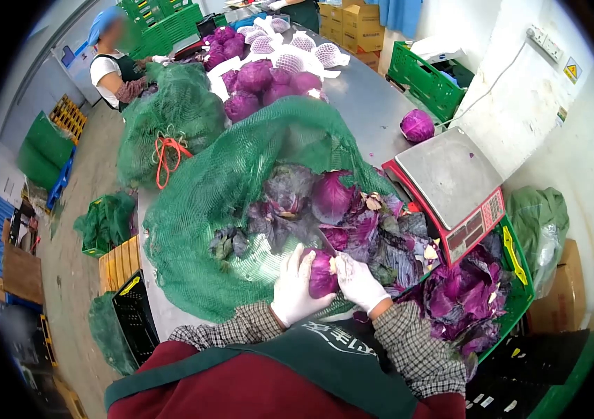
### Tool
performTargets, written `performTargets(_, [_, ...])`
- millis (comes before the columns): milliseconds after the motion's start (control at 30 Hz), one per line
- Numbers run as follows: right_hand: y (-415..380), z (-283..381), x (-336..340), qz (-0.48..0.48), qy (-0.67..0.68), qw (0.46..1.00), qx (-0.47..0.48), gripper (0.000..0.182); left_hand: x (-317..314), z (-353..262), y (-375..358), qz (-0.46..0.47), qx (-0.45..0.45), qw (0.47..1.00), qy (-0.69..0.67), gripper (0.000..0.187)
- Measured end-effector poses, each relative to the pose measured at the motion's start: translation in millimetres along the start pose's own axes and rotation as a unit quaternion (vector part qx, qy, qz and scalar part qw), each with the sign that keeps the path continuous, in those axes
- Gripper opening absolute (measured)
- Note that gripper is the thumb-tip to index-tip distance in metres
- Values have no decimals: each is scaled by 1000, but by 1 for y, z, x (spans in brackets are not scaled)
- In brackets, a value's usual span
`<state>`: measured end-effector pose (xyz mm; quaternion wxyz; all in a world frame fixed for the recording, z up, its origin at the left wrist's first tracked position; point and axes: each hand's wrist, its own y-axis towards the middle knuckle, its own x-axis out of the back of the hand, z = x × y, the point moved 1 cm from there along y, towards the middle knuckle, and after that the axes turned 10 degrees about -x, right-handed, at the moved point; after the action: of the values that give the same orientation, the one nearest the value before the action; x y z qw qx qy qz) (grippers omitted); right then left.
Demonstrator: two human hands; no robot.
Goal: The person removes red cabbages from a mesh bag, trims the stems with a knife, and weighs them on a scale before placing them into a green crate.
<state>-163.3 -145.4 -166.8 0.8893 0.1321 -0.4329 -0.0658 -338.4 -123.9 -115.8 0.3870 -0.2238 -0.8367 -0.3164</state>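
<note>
A small purple cabbage point(323, 274) is held in my white-gloved left hand point(293, 288), whose fingers wrap its left side. My right hand point(360, 281), gloved too, is closed at the cabbage's pale stem end. From it a thin dark blade point(327, 243), seemingly a knife's, points up and away; its handle is hidden in the fist. Beyond my hands lies an opened green mesh sack point(192, 230) with a whole cabbage point(332, 197) and dull, loose-leaved cabbages point(279, 209) in it. Loose outer leaves point(395, 255) pile up to the right of my hands.
A red scale point(454, 185) stands on the right, beside a green crate point(520, 279) heaped with leaves point(464, 293). Trimmed cabbages point(255, 77) and white foam nets point(304, 52) lie farther along the metal table point(374, 105). Another full sack point(164, 119) and a co-worker point(112, 70) are at left.
</note>
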Motion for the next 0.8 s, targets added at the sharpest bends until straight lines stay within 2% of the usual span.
performTargets(33, [10,8,15,124,-30,988,-86,28,0,0,-2,0,-11,1000,2,95])
performTargets(67, [21,16,31,245,-60,953,-169,31,0,1,-4,-2,-23,1000,5,95])
performTargets(100, [10,-11,17,193,-92,971,-103,31,-1,-1,-11,-1,-35,999,17,94])
performTargets(133, [13,-6,24,199,-62,971,-121,30,-2,-3,-16,-5,-47,998,32,94])
performTargets(200, [6,-21,13,156,-43,981,-104,31,-2,10,-21,-26,-9,999,-36,95])
performTargets(233, [1,-27,7,157,-44,982,-100,35,0,19,-30,-41,-24,997,-63,96])
performTargets(300, [-5,-37,-3,92,-22,987,-132,38,4,42,-45,-68,-37,990,-119,100])
performTargets(333, [-11,-42,-12,55,-7,987,-149,40,2,54,-56,-86,-12,975,-205,100])
performTargets(367, [-20,-54,-27,19,-153,987,-39,43,8,53,-61,-95,44,949,-297,100])
performTargets(400, [-20,-48,-24,4,-137,990,-32,42,14,52,-66,-101,102,911,-387,101])
performTargets(467, [-23,-33,-20,-103,-162,980,49,29,18,72,-67,-108,175,836,-509,90])
performTargets(500, [-18,-13,1,-41,-71,995,-61,29,27,69,-63,-118,203,757,-610,84])
performTargets(533, [-12,5,22,23,22,985,-167,28,35,66,-59,-127,225,665,-701,79])
performTargets(567, [-19,8,30,-121,185,960,-172,30,35,67,-61,-120,216,596,-764,74])
performTargets(600, [-30,7,60,-156,155,960,-173,30,40,58,-58,-147,195,523,-816,77])
performTargets(667, [-52,4,120,-225,93,953,-181,31,50,50,-50,-157,180,443,-864,82])
performTargets(700, [-69,18,165,-112,255,865,-416,31,56,47,-44,-153,161,489,-843,83])
performTargets(733, [-85,6,185,-118,193,899,-375,32,61,45,-36,-149,141,534,-821,84])
performTargets(767, [-100,-6,205,-129,127,926,-333,45,64,44,-28,-143,122,575,-796,84])
performTargets(800, [-101,2,222,-73,-96,888,-444,43,65,44,-22,-118,133,600,-780,85])
